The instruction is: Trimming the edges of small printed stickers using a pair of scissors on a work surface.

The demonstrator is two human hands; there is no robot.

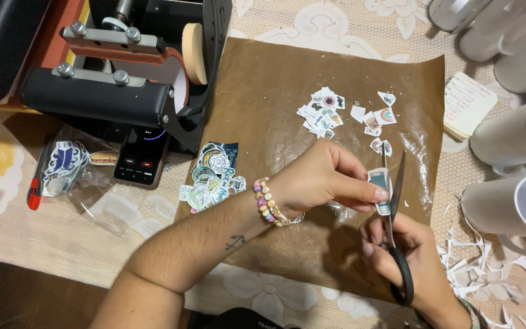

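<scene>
- Left hand [318, 180]: thumb + fingers pinching a small printed sticker cutout [380, 186], held up over the brown parchment sheet [275, 91], toward its right edge.
- Right hand [409, 256]: curled through the black handles of the scissors [395, 207], gripping them; blades part-open, tips up, touching the cutout's right edge.
- Cut pieces [324, 113] lie on the sheet's upper middle; a few more [380, 116] just right of them. Uncut sticker pile [211, 176] at the sheet's left edge.
- Paper trimmings [488, 268] on the counter [50, 237] off the sheet's lower right corner. White mugs [512, 201] right of the sheet, mug press [123, 67] off its upper left.
- To do it well, imo: short snips near the blade pivot, rotate the paper not the scissors, keep the pinch back from the cut line, leave an even white border. Piece is tiny, so fingertips sit close to the blades.
</scene>
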